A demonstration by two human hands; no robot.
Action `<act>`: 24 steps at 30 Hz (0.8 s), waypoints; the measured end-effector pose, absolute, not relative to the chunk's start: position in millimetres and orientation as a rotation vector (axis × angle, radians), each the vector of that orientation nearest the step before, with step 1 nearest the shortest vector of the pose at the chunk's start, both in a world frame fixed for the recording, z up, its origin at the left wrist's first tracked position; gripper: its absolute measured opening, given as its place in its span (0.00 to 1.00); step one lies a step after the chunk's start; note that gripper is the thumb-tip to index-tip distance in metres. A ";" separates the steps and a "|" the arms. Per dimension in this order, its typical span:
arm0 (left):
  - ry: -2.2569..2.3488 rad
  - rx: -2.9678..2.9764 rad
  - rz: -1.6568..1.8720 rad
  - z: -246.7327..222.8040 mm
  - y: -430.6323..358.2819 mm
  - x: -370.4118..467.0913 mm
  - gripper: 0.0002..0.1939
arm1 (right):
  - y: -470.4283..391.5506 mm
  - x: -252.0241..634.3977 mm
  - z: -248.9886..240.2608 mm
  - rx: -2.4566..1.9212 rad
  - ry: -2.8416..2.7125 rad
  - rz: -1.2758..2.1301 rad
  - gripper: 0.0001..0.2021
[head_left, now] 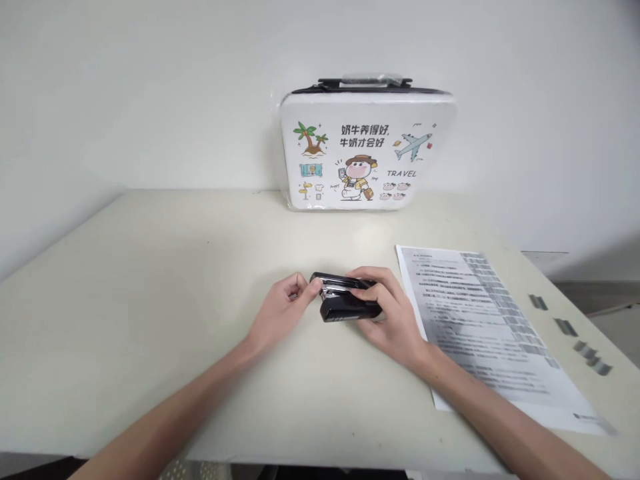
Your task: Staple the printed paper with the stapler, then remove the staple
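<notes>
A black stapler (350, 308) is held above the table, its front end toward the left. The upper arm is lifted from the base, and shiny metal shows in the gap. My right hand (393, 310) wraps round its rear half, fingers over the top and thumb underneath. My left hand (283, 303) is closed at the front end, fingers curled and thumb tip against the metal by the upper arm. Whether a staple is between those fingers is hidden. Right of my right hand lies a printed sheet of paper (465, 327), partly under my right forearm.
Several short staple strips (566, 327) lie along the table's right edge, beyond the paper. A white travel case (367, 153) with cartoon prints and a black handle stands upright at the back, against the wall. The pale table (125, 300) ends at a near edge below my forearms.
</notes>
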State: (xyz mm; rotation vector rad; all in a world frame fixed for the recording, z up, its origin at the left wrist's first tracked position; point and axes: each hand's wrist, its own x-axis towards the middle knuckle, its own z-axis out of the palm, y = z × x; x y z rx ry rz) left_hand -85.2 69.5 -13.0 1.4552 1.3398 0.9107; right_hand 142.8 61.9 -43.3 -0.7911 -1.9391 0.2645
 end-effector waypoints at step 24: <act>0.696 0.533 1.217 -21.1 79.6 -106.2 0.30 | 207.0 70.0 -36.6 -1.162 -1.953 0.597 0.16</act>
